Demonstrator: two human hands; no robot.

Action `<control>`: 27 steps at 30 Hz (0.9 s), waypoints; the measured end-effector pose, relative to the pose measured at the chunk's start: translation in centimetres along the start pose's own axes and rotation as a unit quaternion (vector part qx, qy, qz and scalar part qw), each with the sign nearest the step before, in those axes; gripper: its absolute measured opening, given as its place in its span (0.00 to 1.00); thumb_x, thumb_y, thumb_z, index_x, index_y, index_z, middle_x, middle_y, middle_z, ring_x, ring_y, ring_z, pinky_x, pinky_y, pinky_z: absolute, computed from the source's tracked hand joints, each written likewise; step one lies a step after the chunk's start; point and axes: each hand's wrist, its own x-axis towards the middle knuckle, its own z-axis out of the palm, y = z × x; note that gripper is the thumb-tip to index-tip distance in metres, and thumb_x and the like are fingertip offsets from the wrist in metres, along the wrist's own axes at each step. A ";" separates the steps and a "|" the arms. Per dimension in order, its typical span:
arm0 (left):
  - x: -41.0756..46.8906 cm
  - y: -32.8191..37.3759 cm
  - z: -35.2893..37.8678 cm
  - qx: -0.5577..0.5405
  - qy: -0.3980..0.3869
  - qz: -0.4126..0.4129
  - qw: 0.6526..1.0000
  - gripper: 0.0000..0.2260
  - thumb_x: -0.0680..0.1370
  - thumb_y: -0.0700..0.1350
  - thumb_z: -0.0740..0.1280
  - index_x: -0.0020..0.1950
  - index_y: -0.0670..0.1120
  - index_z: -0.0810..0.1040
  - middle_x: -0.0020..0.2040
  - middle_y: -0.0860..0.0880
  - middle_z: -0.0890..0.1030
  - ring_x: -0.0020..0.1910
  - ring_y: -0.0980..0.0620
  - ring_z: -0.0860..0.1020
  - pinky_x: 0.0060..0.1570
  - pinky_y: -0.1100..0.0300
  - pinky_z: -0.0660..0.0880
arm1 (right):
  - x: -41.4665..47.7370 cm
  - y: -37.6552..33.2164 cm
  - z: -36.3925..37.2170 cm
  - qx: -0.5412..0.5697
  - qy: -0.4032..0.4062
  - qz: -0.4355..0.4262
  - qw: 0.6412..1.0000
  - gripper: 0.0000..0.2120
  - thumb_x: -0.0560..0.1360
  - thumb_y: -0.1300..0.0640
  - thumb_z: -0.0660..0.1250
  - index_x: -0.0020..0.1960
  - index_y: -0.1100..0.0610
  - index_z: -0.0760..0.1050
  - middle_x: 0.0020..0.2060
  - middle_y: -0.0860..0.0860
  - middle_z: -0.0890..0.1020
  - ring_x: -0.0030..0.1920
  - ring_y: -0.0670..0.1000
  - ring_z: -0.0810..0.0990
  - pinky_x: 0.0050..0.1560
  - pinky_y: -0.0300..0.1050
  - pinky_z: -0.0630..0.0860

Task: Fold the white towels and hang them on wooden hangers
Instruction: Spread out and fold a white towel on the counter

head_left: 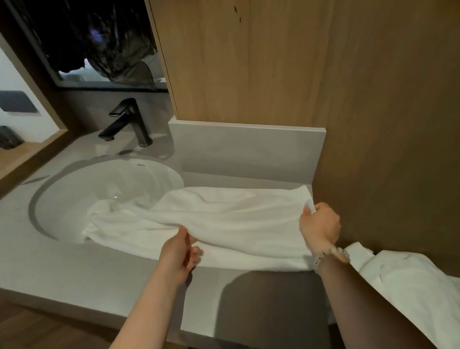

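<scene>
Locate white towel (233,224) laid lengthwise on the grey desk (78,267), with its right end flat just beside the wood-panelled wall (394,104) and its left end crumpled and sagging over the rim into the white sink basin (90,182). Note left grip (180,253) clamped on a raised fold at the towel's near edge, pinched between thumb and fingers about midway along the cloth, with the bare forearm reaching in from the lower edge of view. Note right grip (319,225) clamped on the towel's far right corner, fingers curled round the cloth next to a small sewn label, close to the wall. Identify bead bracelet (331,255) on the right wrist, lying over the towel's right edge. Observe white cloth (420,288) along the outer side of the right forearm; cannot tell whether sleeve or second towel. Find black faucet (129,122) upright on the desk behind the basin, spout turned to the left, well apart from the towel. Find grey backsplash (244,148) upright at the rear of the desk, directly behind the towel and below a wooden cabinet panel (246,51). Find mirror (83,25) above the faucet, filled with dark, indistinct reflections. Note a dark rounded shadow on the bare desk surface between the two forearms, in front of the towel.
</scene>
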 end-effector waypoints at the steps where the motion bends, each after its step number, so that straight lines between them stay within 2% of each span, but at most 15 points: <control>1: 0.0 -0.2 0.2 0.000 0.001 0.002 1.000 0.13 0.83 0.47 0.56 0.42 0.44 0.71 0.29 0.52 0.70 0.19 0.58 0.63 0.16 0.68 0.56 | -0.1 0.0 0.0 -0.005 0.000 0.001 1.000 0.16 0.80 0.51 0.60 0.57 0.63 0.75 0.54 0.60 0.79 0.55 0.61 0.78 0.52 0.53 0.76; 3: 0.3 -0.6 0.3 0.013 0.024 0.021 0.999 0.13 0.82 0.46 0.58 0.38 0.45 0.67 0.30 0.51 0.63 0.19 0.58 0.61 0.17 0.67 0.55 | -0.2 0.0 0.0 -0.017 -0.002 0.000 1.000 0.16 0.80 0.52 0.60 0.58 0.63 0.74 0.56 0.61 0.78 0.56 0.62 0.77 0.52 0.53 0.75; 6: 0.3 -0.7 0.2 0.061 0.075 0.056 0.994 0.17 0.81 0.45 0.60 0.33 0.46 0.63 0.27 0.49 0.62 0.21 0.54 0.60 0.20 0.64 0.55 | -0.4 -0.2 0.0 -0.035 0.001 -0.008 0.999 0.15 0.80 0.52 0.59 0.59 0.63 0.73 0.56 0.61 0.78 0.56 0.62 0.77 0.51 0.53 0.75; 9: -1.0 -0.6 -0.5 0.107 0.134 0.101 0.980 0.16 0.81 0.43 0.61 0.33 0.42 0.68 0.28 0.46 0.67 0.25 0.51 0.63 0.25 0.61 0.61 | -0.3 -0.3 0.0 -0.033 -0.001 0.002 0.999 0.15 0.80 0.53 0.59 0.59 0.63 0.73 0.56 0.61 0.78 0.57 0.62 0.77 0.52 0.54 0.74; 11: -2.1 -0.8 -1.2 0.146 0.168 0.128 0.966 0.15 0.81 0.45 0.61 0.36 0.41 0.75 0.32 0.45 0.73 0.29 0.49 0.68 0.31 0.57 0.69 | -0.4 -0.5 -0.1 -0.035 -0.002 0.010 0.999 0.14 0.80 0.53 0.60 0.59 0.63 0.73 0.57 0.61 0.78 0.58 0.63 0.76 0.52 0.53 0.74; 12: -2.7 -0.9 -1.4 0.151 0.179 0.136 0.963 0.14 0.81 0.46 0.61 0.37 0.42 0.76 0.35 0.44 0.74 0.32 0.46 0.72 0.38 0.51 0.74 | -0.5 -0.5 -0.1 -0.036 0.001 0.011 0.999 0.14 0.80 0.54 0.60 0.59 0.63 0.73 0.57 0.62 0.78 0.58 0.63 0.76 0.52 0.53 0.73; 13: -3.1 -1.2 -1.6 0.151 0.189 0.138 0.960 0.14 0.80 0.46 0.61 0.38 0.43 0.77 0.37 0.45 0.75 0.38 0.54 0.67 0.48 0.46 0.75 | -0.5 -0.5 0.0 -0.037 0.006 0.011 0.999 0.14 0.80 0.54 0.59 0.59 0.63 0.73 0.57 0.62 0.78 0.58 0.63 0.76 0.52 0.53 0.73; 14: -3.5 -1.6 -1.8 0.157 0.202 0.138 0.957 0.13 0.80 0.46 0.61 0.38 0.44 0.78 0.37 0.46 0.76 0.56 0.35 0.70 0.54 0.44 0.74 | -0.5 -0.6 0.0 -0.037 0.013 0.010 0.999 0.14 0.80 0.54 0.59 0.58 0.63 0.73 0.57 0.62 0.78 0.57 0.63 0.76 0.51 0.52 0.73; 15: -3.8 -2.1 -1.9 0.165 0.214 0.142 0.952 0.14 0.80 0.46 0.61 0.38 0.44 0.79 0.37 0.47 0.77 0.46 0.38 0.77 0.55 0.45 0.73 | -0.6 -0.6 0.0 -0.037 0.018 0.007 0.999 0.14 0.80 0.54 0.59 0.58 0.63 0.73 0.56 0.62 0.78 0.57 0.63 0.77 0.51 0.52 0.73; 18: -3.9 -3.5 -2.3 0.254 0.241 0.173 0.921 0.16 0.80 0.45 0.61 0.33 0.43 0.78 0.32 0.47 0.78 0.37 0.47 0.76 0.43 0.55 0.71 | -0.7 -0.5 0.2 -0.038 0.028 -0.004 0.999 0.14 0.81 0.53 0.59 0.58 0.64 0.73 0.55 0.62 0.78 0.56 0.63 0.77 0.50 0.52 0.74; 20: -3.4 -3.6 -2.7 0.313 0.228 0.171 0.906 0.18 0.79 0.44 0.62 0.29 0.43 0.75 0.28 0.46 0.76 0.30 0.47 0.74 0.37 0.55 0.70 | -0.9 -0.6 0.1 -0.043 0.027 -0.009 0.999 0.15 0.81 0.53 0.59 0.59 0.64 0.72 0.55 0.62 0.78 0.56 0.63 0.77 0.50 0.53 0.74; 23: -2.2 -2.2 -3.8 0.281 0.165 0.096 0.941 0.14 0.78 0.44 0.65 0.34 0.41 0.76 0.26 0.45 0.74 0.24 0.50 0.70 0.29 0.59 0.68 | -1.6 -0.8 -0.7 -0.085 0.056 -0.059 0.993 0.17 0.79 0.53 0.61 0.63 0.62 0.69 0.61 0.60 0.74 0.62 0.60 0.72 0.57 0.54 0.70; 25: -1.5 -1.1 -4.5 0.199 0.145 0.060 0.967 0.11 0.77 0.44 0.66 0.36 0.41 0.74 0.27 0.45 0.72 0.22 0.51 0.67 0.24 0.61 0.65 | -3.3 -0.9 -1.0 -0.127 0.080 -0.150 0.977 0.19 0.78 0.53 0.63 0.66 0.59 0.67 0.63 0.58 0.72 0.64 0.58 0.69 0.60 0.53 0.66; 27: -0.8 -0.2 -4.6 0.104 0.147 0.050 0.982 0.12 0.78 0.42 0.63 0.36 0.41 0.71 0.27 0.46 0.69 0.20 0.53 0.64 0.20 0.63 0.62 | -6.8 -0.8 -0.1 -0.132 0.050 -0.242 0.960 0.19 0.78 0.55 0.62 0.68 0.58 0.69 0.65 0.57 0.73 0.67 0.57 0.69 0.63 0.53 0.65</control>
